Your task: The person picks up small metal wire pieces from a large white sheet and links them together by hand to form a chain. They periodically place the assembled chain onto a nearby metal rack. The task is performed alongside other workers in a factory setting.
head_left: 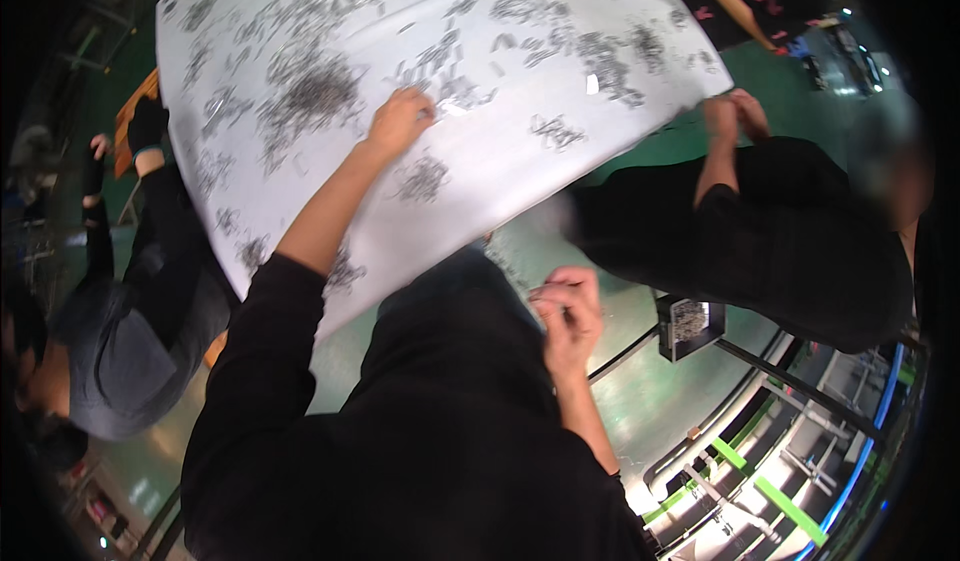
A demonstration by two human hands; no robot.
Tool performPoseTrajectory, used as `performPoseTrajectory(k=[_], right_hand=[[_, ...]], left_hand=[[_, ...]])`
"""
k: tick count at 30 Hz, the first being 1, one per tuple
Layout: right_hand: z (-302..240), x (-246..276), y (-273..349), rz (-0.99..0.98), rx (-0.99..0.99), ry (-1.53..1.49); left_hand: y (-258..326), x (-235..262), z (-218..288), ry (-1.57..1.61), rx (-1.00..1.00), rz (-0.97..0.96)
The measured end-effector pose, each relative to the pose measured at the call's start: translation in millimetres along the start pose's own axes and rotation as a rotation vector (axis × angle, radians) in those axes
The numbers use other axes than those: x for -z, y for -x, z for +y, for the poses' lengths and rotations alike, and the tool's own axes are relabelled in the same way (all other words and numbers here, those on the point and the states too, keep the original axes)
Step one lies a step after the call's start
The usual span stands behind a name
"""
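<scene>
My left hand (400, 121) reaches over the white-covered table (480, 176), its fingers curled together at the edge of a scatter of small thin dark pieces (440, 61). Whatever is between those fingertips is too small to make out. Below the table's near edge, beside my lap, my right hand (570, 321) is raised with thumb and fingers pinched. I cannot tell what it holds. A denser dark pile (318, 93) lies left of my left hand, and a smaller loose heap (422, 178) sits nearer to me, by my forearm.
At the right a person in black has both hands (735, 116) at the table's corner. Another person (125, 361) sits at the left, and a bare arm (735, 1) shows at the far right. A black bin (690, 326) with small pieces stands low at the right, near pipes and rails.
</scene>
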State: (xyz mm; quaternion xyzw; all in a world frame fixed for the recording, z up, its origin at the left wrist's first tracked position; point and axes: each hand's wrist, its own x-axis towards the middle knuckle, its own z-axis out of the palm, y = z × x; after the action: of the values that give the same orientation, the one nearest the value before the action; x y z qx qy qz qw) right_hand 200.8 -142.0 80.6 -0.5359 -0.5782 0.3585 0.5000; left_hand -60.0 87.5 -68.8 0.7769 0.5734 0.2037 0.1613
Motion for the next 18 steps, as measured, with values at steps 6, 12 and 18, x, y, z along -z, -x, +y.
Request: performPoseTrajectory(k=[6,12,18], right_hand=[[1,-1,-5,-0.078,0.0,0.004],[2,-13,13,-0.139,-0.149,-0.289],[-6,-29,23,-0.126,-0.035,-0.366]], left_hand=[[-3,-10,-6,0.149,-0.056,-0.011],[21,4,34,0.248,-0.013,0.055],[92,66,147,1.038,0.163,-0.196]])
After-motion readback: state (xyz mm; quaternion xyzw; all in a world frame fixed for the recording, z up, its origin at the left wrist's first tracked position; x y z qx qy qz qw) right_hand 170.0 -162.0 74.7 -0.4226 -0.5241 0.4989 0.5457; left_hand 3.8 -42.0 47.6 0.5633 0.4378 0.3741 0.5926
